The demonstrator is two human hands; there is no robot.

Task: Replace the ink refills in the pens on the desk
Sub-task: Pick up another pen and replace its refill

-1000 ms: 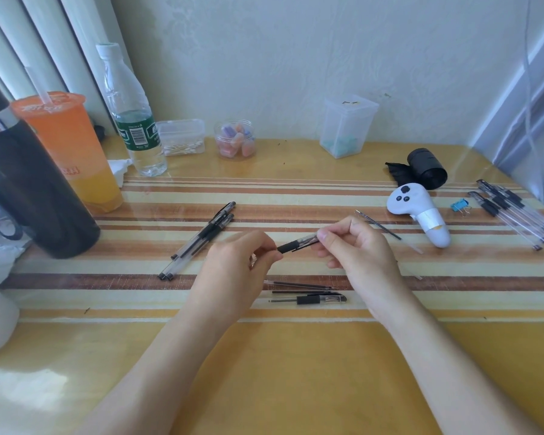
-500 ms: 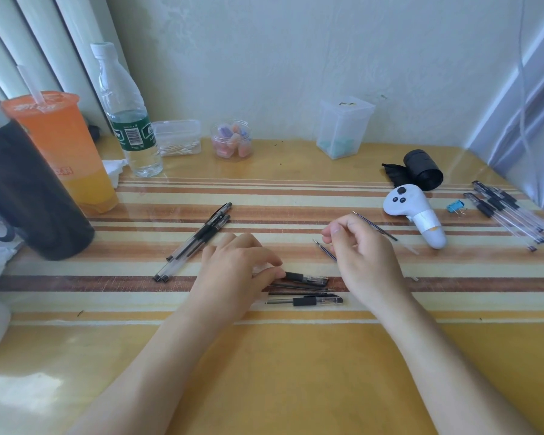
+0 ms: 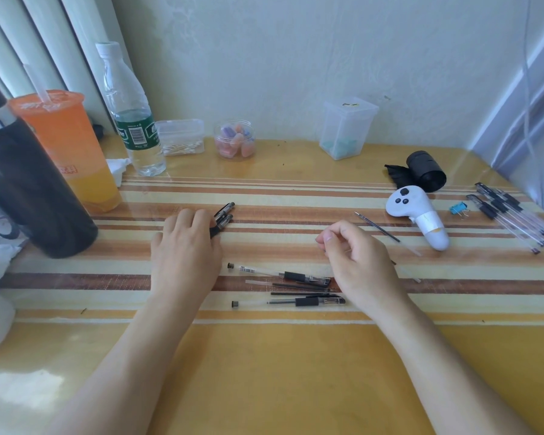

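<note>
Black pens (image 3: 226, 211) under left hand (image 3: 186, 249), right hand (image 3: 355, 262) curled apart

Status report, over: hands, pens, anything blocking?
Left hand resting on black pens. Right hand curled, grasp unclear. Two pens, loose refills between hands. Nothing blocking.

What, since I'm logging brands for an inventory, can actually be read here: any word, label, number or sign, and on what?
No text reads clearly.
Green label on the clear plastic water bottle: white characters, barcode, too blurred.
Red print on the orange plastic drink cup: too blurred.
Barcode sticker on the farther clear-barrelled pen: too small.
Dark mark on the clear lidded box: illegible.
</note>
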